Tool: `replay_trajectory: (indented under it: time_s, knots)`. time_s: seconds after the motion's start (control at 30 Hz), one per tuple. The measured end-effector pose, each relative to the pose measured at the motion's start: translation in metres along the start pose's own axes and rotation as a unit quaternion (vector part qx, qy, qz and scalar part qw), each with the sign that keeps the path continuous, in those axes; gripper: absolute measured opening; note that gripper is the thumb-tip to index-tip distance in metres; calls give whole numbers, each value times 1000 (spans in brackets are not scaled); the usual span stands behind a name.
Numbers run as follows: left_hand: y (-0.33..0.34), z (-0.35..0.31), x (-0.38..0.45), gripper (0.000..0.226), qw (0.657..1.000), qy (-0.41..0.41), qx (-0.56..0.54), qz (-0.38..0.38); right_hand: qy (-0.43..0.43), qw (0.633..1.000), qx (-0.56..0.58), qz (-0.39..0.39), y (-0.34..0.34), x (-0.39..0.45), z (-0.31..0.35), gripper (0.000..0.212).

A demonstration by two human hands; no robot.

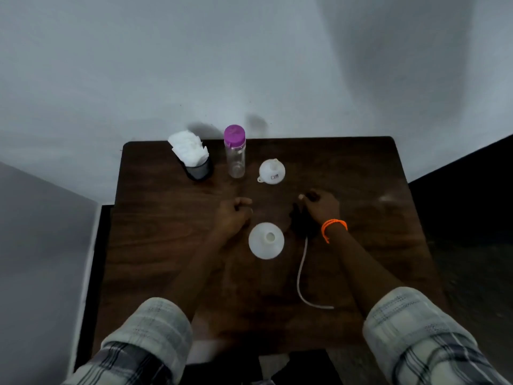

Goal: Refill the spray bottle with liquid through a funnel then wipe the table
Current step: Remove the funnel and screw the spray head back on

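Spray bottle, a white translucent plastic body w/ open neck (266, 240), stands upright at table centre, between the two hands, seen from above. Its top is off: the black spray head w/ trigger (302, 220) sits under the right hand (322, 207), its thin white dip tube (301, 276) trailing back across the dark wood table (155, 245) toward the person. Right hand's fingers curl over the spray head and appear to grip it; exact hold is too dim to read. Left hand (233, 215) rests on the table just left of the bottle, fingers loosely curled, nothing in it as far as I can see.

Small white plastic funnel (272, 171) lies at the back, mouth down, spout up, apart from the bottle, not yet in the neck. Clear plastic bottle w/ purple cap (234, 152) stands left of it, cap on; liquid level inside can't be told. White paper napkins in a dark mesh holder (194, 159) sit far left, untouched.

So, by my read: head unscrewed = done. Left to do: funnel into neck, uncap purple-cap bottle, pour, refit head, then wipe table w/ a napkin. Early stage, roughly first step complete.
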State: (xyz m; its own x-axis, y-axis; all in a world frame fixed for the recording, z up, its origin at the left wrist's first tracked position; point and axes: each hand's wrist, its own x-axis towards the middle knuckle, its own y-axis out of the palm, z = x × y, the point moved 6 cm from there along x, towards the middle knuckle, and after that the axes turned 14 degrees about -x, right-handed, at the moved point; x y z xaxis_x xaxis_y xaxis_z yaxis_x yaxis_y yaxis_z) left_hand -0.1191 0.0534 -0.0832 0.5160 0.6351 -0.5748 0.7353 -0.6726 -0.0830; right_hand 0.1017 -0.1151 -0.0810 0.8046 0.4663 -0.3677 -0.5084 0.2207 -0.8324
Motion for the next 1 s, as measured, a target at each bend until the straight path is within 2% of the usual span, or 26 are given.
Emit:
replay_trajectory:
  time_s: [0.1,0.3,0.43,0.53,0.63,0.8,0.93,1.0]
  knots:
    - [-2,19,-25,33,999,14,-5,43,58,998,0,2,-9,-23,-36,39]
    - [4,55,-66,77,988,54,49,138,110,994,13,-8,-4,-58,-74,42]
    - [20,61,-71,105,983,96,77,136,112,994,-4,14,13,-69,-69,45]
    - [31,53,-75,115,979,133,98,120,120,992,3,32,24,-71,-61,55]
    - [38,46,-77,118,970,162,152,100,124,992,2,35,32,-70,-52,63]
    - [41,38,-76,108,953,210,201,87,144,989,-16,35,37,-64,-47,65]
    - [38,35,-70,103,956,195,198,94,171,983,41,47,33,-60,-51,57]
    - [36,37,-68,98,958,180,203,96,178,978,98,36,25,-62,-53,43]
